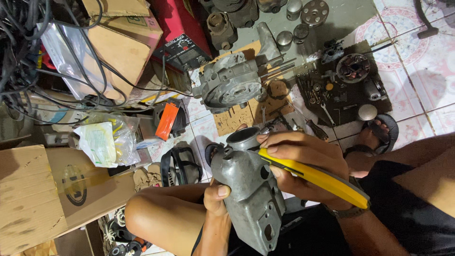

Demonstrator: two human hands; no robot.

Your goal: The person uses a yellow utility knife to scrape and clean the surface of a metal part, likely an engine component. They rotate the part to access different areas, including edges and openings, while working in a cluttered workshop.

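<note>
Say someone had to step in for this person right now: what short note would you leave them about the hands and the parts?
Left hand: grips the side of the grey metal casing, thumb on its face, holding it above the lap.
Right hand: holds a yellow-handled tool laid across the casing's upper edge; its tip is hidden, so I cannot tell what it is working on.
On the floor ahead: a larger engine case on cardboard, and loose small parts and hand tools on a dark mat.
Done: the casing is off and in hand.
Left: the floor parts lie separate, nothing refitted yet.
</note>
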